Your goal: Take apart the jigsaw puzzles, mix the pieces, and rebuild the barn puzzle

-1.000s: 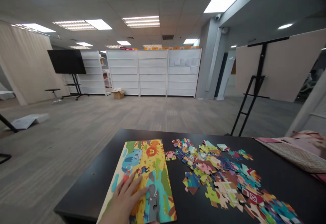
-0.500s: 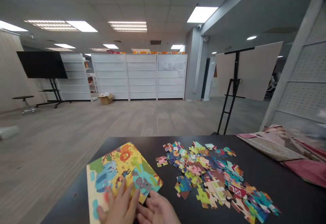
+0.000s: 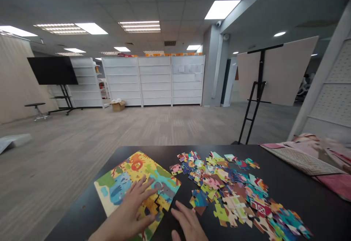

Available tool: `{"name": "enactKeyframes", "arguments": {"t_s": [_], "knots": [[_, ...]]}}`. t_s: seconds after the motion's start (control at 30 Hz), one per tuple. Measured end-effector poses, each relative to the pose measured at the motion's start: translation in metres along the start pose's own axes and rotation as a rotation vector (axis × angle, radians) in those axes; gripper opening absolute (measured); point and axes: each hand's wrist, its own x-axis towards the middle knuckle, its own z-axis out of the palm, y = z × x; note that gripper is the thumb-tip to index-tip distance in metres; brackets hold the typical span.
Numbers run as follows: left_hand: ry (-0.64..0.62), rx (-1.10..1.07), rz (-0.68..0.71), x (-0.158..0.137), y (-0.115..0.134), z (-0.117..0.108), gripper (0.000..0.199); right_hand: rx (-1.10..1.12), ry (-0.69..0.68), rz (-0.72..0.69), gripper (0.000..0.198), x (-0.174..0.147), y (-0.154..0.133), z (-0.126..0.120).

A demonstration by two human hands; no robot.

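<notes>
The flat, glossy yellow-and-blue animal jigsaw panel (image 3: 123,183) lies on the black desk (image 3: 90,208). The left hand (image 3: 135,204) spreads its fingers over it; the right hand's (image 3: 189,222) fingers, loosely open and empty, stand just beside. Probably light, stiff, separable at seams: support opposite edges.

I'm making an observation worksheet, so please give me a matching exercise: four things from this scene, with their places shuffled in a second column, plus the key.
Things
1. Board
2. Pieces
3. Screen
4. Box

Places
A. On a stand
B. Beneath the left hand
C. On the floor near the white shelves
D. Spread to the board's right

Pairs: 1-B, 2-D, 3-A, 4-C
</notes>
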Motion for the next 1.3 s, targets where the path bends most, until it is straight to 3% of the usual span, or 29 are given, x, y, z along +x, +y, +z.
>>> {"name": "enactKeyframes", "arguments": {"t_s": [0.07, 0.13, 0.23, 0.3, 0.43, 0.57, 0.67, 0.83, 0.93, 1.0, 1.07, 1.13, 1.3], "knots": [[-0.106, 0.047, 0.012, -0.001, -0.012, -0.009, 0.071, -0.215, -0.091, -0.107, 0.057, 0.015, -0.001, 0.0], [-0.143, 0.087, 0.028, -0.002, -0.02, -0.008, 0.075, -0.292, -0.115, -0.161, 0.054, 0.027, -0.002, 0.008], [-0.107, 0.152, 0.048, -0.003, -0.024, -0.003, 0.072, -0.3, -0.025, -0.165, 0.03, 0.035, -0.005, 0.028], [-0.096, 0.175, 0.056, -0.004, -0.021, -0.002, 0.072, -0.31, 0.029, -0.152, 0.029, 0.034, -0.008, 0.035], [-0.144, 0.192, 0.07, -0.007, -0.013, -0.005, 0.07, -0.311, 0.005, -0.19, 0.042, 0.031, -0.007, 0.03], [-0.213, 0.21, 0.092, -0.012, -0.011, -0.002, 0.066, -0.355, -0.04, -0.217, 0.027, 0.03, -0.004, 0.022], [-0.245, 0.178, 0.088, -0.014, -0.009, -0.003, 0.061, -0.438, -0.119, -0.206, 0.027, 0.029, -0.021, 0.016], [-0.231, 0.137, 0.039, -0.022, 0.013, -0.015, 0.059, -0.425, -0.205, -0.199, 0.049, 0.025, -0.065, 0.002], [-0.27, 0.117, 0.018, -0.031, 0.026, -0.019, 0.067, -0.431, -0.266, -0.165, 0.057, 0.014, -0.057, 0.0], [-0.266, 0.083, 0.004, -0.032, 0.024, -0.021, 0.069, -0.432, -0.237, -0.162, 0.062, 0.006, -0.039, 0.002], [-0.219, 0.072, 0.019, -0.027, 0.009, -0.026, 0.071, -0.399, -0.15, -0.17, 0.062, 0.002, -0.028, 0.006], [-0.159, 0.124, 0.063, -0.015, -0.019, -0.033, 0.077, -0.358, -0.092, -0.158, 0.065, 0.003, -0.035, 0.014], [-0.149, 0.285, -0.01, 0.012, -0.096, -0.036, 0.067, -0.339, -0.082, -0.003, 0.094, 0.03, -0.092, 0.056]]}}
